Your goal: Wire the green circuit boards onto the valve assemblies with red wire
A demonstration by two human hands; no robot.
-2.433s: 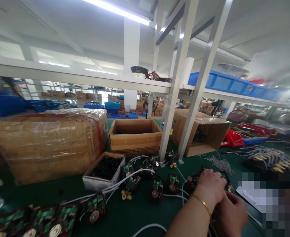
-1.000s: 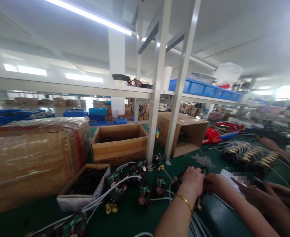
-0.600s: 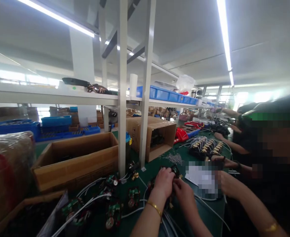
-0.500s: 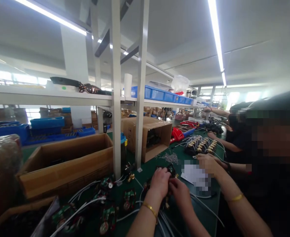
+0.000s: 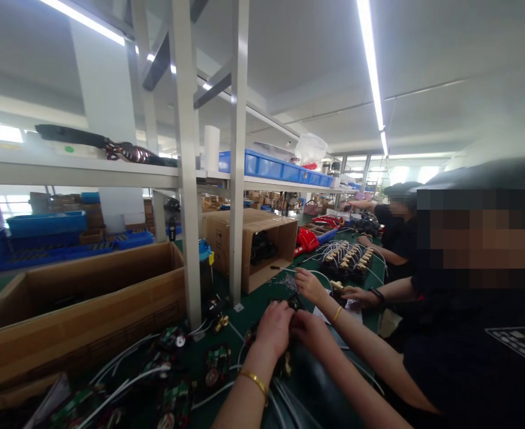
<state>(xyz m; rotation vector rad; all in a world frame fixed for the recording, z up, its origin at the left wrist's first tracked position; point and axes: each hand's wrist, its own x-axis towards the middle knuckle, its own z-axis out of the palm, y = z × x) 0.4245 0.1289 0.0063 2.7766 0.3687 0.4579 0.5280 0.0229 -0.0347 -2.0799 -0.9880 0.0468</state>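
Note:
My left hand [image 5: 275,326], below which a gold bracelet circles the wrist, is closed over a dark assembly [image 5: 295,301] on the green bench. Close beside it, my right hand [image 5: 306,329] has its fingers bent in against the same assembly. Both hands cover most of that piece, so its exact kind is hidden. A brass fitting [image 5: 286,364] shows beneath them, and white cables [image 5: 284,402] run toward me. To the left lie several green circuit assemblies [image 5: 216,363] with round metal parts and white leads.
A co-worker's hands [image 5: 311,287] hold a white cable and a brass-coloured part at my right. Beyond are grey small parts [image 5: 284,282] and brass-fitted units [image 5: 345,256]. Cardboard boxes [image 5: 226,238] and shelf posts [image 5: 239,179] stand behind; a long open carton [image 5: 87,333] is left.
The view has turned right, so the scene shifts left. My hands stay together on the assembly. The co-worker's nearer hand has moved out over the bench with a white cable.

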